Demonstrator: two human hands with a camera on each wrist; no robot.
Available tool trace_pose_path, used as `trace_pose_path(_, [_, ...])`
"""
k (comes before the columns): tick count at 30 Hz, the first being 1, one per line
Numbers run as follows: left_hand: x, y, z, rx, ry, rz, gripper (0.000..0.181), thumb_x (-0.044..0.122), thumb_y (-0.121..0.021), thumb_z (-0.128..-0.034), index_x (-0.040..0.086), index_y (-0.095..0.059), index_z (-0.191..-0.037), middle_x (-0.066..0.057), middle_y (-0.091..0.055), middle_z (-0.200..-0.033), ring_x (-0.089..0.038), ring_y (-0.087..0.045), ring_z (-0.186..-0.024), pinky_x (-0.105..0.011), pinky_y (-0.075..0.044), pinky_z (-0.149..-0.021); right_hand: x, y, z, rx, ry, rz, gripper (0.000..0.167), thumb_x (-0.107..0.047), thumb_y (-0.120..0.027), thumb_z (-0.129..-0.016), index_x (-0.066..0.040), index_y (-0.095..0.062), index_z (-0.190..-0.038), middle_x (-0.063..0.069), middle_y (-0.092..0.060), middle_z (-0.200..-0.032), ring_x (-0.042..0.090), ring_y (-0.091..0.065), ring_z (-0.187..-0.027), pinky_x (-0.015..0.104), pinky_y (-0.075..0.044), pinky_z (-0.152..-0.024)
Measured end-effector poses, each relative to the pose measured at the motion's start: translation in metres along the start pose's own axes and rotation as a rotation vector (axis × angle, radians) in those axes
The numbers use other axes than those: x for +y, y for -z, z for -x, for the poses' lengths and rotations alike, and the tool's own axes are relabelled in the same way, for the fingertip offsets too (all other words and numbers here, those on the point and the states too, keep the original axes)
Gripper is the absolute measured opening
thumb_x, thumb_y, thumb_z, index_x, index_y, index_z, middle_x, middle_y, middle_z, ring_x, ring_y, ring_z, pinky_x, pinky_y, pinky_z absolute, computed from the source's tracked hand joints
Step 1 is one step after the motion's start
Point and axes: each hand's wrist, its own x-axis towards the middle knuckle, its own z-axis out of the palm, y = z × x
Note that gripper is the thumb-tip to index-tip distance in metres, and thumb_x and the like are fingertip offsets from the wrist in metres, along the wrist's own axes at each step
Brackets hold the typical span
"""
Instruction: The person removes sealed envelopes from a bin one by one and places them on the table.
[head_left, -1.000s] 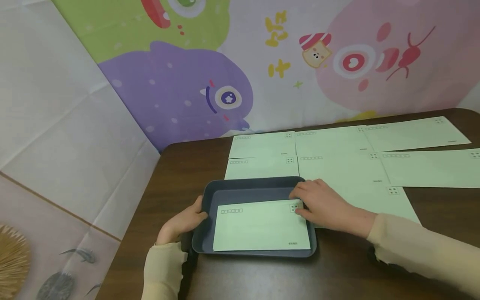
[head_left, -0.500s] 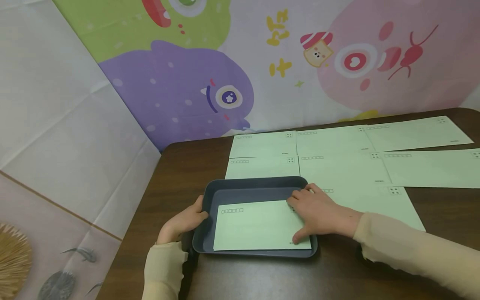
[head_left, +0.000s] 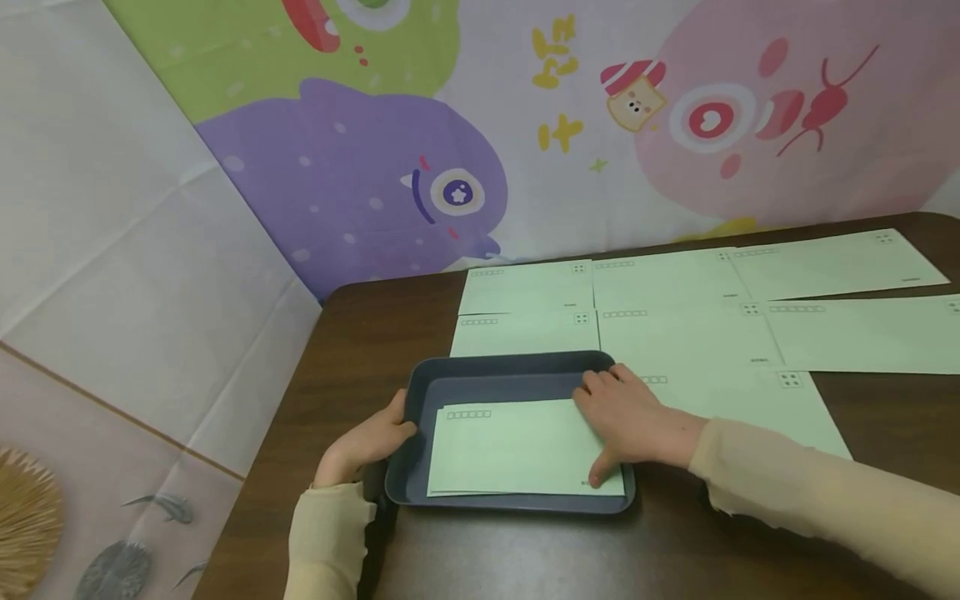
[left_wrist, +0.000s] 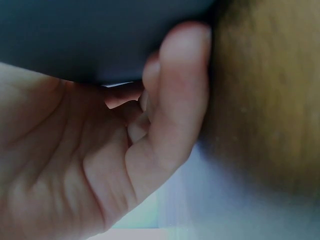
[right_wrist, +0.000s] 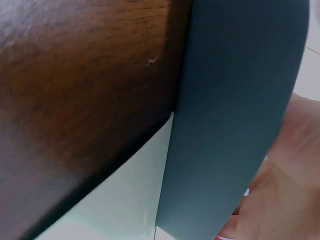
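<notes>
A dark grey-blue tray (head_left: 487, 388) rests near the front of the table and overlaps light green envelopes behind it. Inside lies a small stack of envelopes (head_left: 517, 454), its top envelope slightly offset so another's edge shows at the left. At the tray's left side, my left hand (head_left: 366, 440) grips the wall, thumb inside; the left wrist view shows curled fingers (left_wrist: 182, 95) beneath it. My right hand (head_left: 626, 421) reaches over the right wall and holds the top envelope's right end between thumb and fingers. In the right wrist view, the tray wall hides its fingertips.
Several more envelopes (head_left: 682, 333) lie in rows behind and right of the tray, some overlapping. The brown wooden table (head_left: 360, 333) meets a cartoon-printed cloth (head_left: 390, 183) at the back. Pale wall panels (head_left: 165, 233) stand at the left.
My right hand has shifted and spread, its thumb moving down to the envelope's lower right corner. The top envelope has slid slightly up and right, exposing the one beneath. My left hand stays put.
</notes>
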Motion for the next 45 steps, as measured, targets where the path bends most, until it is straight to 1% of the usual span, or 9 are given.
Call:
trace_pose_path(6, [0.001, 0.001, 0.0, 0.012, -0.009, 0.015, 0.061, 0.011, -0.036, -0.0913, -0.001, -0.007, -0.144, -0.019, -0.014, -0.149, -0.033, -0.017, -0.135, -0.053, -0.017, -0.107, 0.001, 0.001, -0.002, -0.015, -0.013, -0.015, 0.093, -0.07, -0.074, -0.041, -0.001, -0.054, -0.1, 0.007, -0.043, -0.085, 0.024, -0.044, -0.08, 0.041, -0.034, -0.082])
trace_pose_path(11, [0.001, 0.001, 0.0, 0.011, -0.006, 0.022, 0.061, 0.011, -0.036, -0.0916, -0.001, -0.006, -0.144, -0.019, -0.012, -0.15, -0.034, -0.015, -0.136, -0.054, -0.015, -0.107, 0.003, 0.002, -0.005, -0.023, -0.01, -0.003, 0.094, -0.069, -0.074, -0.043, 0.0, -0.054, -0.103, 0.008, -0.044, -0.086, 0.024, -0.044, -0.079, 0.041, -0.033, -0.081])
trace_pose_path(18, [0.001, 0.0, 0.001, 0.009, -0.007, 0.033, 0.061, 0.011, -0.036, -0.0915, -0.001, -0.006, -0.144, -0.018, -0.011, -0.15, -0.033, -0.015, -0.136, -0.053, -0.015, -0.107, 0.005, 0.0, -0.006, 0.032, -0.004, -0.048, 0.093, -0.065, -0.077, -0.042, -0.002, -0.053, -0.104, 0.007, -0.043, -0.09, 0.022, -0.041, -0.079, 0.038, -0.033, -0.076])
trace_pose_path(24, [0.002, 0.0, 0.002, 0.015, -0.007, 0.044, 0.06, 0.01, -0.036, -0.0912, -0.001, -0.008, -0.143, -0.019, -0.013, -0.149, -0.034, -0.018, -0.135, -0.055, -0.016, -0.107, 0.005, -0.001, -0.007, 0.122, -0.038, -0.18, 0.101, -0.056, -0.083, -0.04, -0.003, -0.046, -0.119, 0.01, -0.043, -0.106, 0.022, -0.045, -0.09, 0.037, -0.038, -0.076])
trace_pose_path(29, [0.002, -0.001, 0.0, 0.016, -0.015, 0.036, 0.059, 0.01, -0.036, -0.0907, -0.002, -0.011, -0.142, -0.019, -0.016, -0.148, -0.032, -0.023, -0.131, -0.053, -0.019, -0.106, 0.006, -0.003, -0.005, 0.14, -0.07, -0.343, 0.103, -0.042, -0.087, -0.045, -0.007, -0.039, -0.128, 0.014, -0.038, -0.12, 0.019, -0.047, -0.076, 0.032, -0.043, -0.072])
trace_pose_path(33, [0.002, -0.001, -0.001, 0.029, -0.025, 0.021, 0.056, 0.011, -0.037, -0.0899, -0.001, -0.016, -0.14, -0.019, -0.021, -0.146, -0.032, -0.029, -0.127, -0.053, -0.024, -0.103, 0.006, -0.005, -0.002, 0.162, -0.077, -0.438, 0.098, -0.03, -0.088, -0.051, -0.01, -0.034, -0.131, 0.016, -0.033, -0.124, 0.019, -0.047, -0.069, 0.028, -0.044, -0.065])
trace_pose_path(38, [0.0, -0.001, -0.002, 0.048, -0.046, 0.017, 0.055, 0.024, -0.044, -0.0932, 0.001, -0.022, -0.138, -0.018, -0.028, -0.142, -0.032, -0.031, -0.127, -0.053, -0.025, -0.103, 0.005, -0.006, 0.003, 0.185, -0.069, -0.579, 0.09, -0.01, -0.079, -0.063, -0.015, -0.027, -0.135, 0.013, -0.033, -0.116, 0.012, -0.041, -0.053, 0.021, -0.04, -0.05])
trace_pose_path(41, [-0.001, -0.002, -0.002, 0.051, -0.058, 0.022, 0.056, 0.029, -0.047, -0.0929, 0.001, -0.024, -0.136, -0.018, -0.031, -0.14, -0.032, -0.031, -0.128, -0.052, -0.026, -0.102, 0.005, -0.007, 0.005, 0.192, -0.068, -0.646, 0.087, -0.003, -0.073, -0.068, -0.019, -0.023, -0.138, 0.012, -0.034, -0.113, 0.009, -0.035, -0.047, 0.021, -0.037, -0.044])
trace_pose_path(45, [-0.001, -0.001, -0.001, 0.046, -0.065, 0.026, 0.057, 0.031, -0.047, -0.0927, 0.001, -0.025, -0.136, -0.018, -0.031, -0.14, -0.032, -0.03, -0.128, -0.052, -0.026, -0.103, 0.006, -0.007, 0.007, 0.225, -0.065, -0.688, 0.084, 0.0, -0.068, -0.073, -0.018, -0.022, -0.14, 0.011, -0.038, -0.127, 0.01, -0.042, -0.06, 0.022, -0.041, -0.054])
